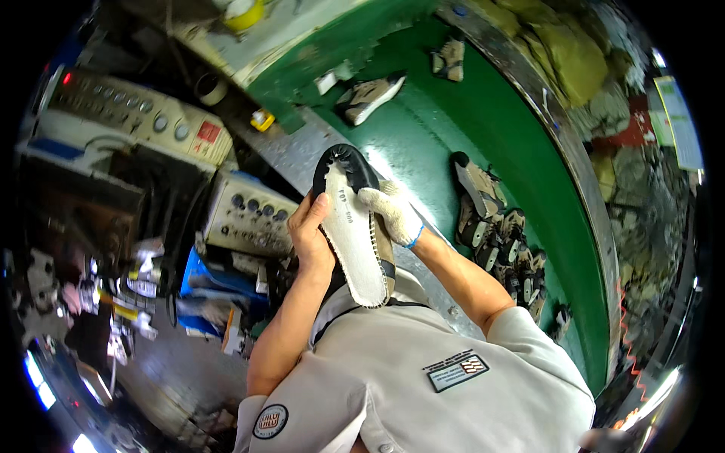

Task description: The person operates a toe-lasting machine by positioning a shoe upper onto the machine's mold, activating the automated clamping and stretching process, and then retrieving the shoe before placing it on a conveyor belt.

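While both hands grip it, the unfinished shoe [355, 226] shows its sole.

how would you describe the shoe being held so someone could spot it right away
Start at the curved green conveyor and come down to the person's chest. There the unfinished shoe lies between the bare left hand and the gloved right hand. Unlike the shoes on the green surface, it shows a pale insole, upturned.

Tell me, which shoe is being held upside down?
The shoe between both hands, pale sole facing up. The left hand is bare, the right hand gloved. The other shoes lie on the green belt.
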`<state>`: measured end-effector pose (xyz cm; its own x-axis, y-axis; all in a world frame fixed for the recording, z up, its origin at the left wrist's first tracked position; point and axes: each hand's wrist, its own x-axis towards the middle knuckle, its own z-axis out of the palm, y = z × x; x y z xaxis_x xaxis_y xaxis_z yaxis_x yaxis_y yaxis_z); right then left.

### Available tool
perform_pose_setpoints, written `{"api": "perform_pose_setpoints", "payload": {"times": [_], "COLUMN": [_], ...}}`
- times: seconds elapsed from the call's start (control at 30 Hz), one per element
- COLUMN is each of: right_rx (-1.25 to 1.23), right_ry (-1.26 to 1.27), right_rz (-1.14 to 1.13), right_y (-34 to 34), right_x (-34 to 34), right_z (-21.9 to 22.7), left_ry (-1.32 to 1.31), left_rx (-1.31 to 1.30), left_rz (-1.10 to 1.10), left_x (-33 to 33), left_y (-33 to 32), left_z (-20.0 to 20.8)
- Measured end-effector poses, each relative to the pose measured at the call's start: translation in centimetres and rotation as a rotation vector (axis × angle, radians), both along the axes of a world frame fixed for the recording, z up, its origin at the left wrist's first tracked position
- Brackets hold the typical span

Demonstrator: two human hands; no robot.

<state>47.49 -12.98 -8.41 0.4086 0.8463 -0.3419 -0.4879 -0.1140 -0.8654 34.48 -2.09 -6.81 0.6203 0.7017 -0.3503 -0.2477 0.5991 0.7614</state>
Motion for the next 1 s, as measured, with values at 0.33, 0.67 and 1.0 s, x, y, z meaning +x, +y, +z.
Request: {"api": "perform_pose_setpoints", "payload": {"times": [0.33,0.67,1.0], "right_rx": [-1.147,-0.520,0.058], "right_ry": [-0.931,-0.246,0.507], "right_rz": [0.334,-0.509,-0.249], "right_y": [-3.1,15.4,10.8], "right_x": [22.1,26.6,15.6], "right_z": [-9.0,-33.9,-26.1], "left_ry": [0.606,0.802,0.794], "left_rx": [0.312,0.156,0.115], "left_rz": [-0.393,-0.256,0.052], "left_x": [-1.7,-12.8,-16.8], "left_y": [0.7,-1.6,-0.1], "left_z": [-8.4,-10.1,-4.6]}}
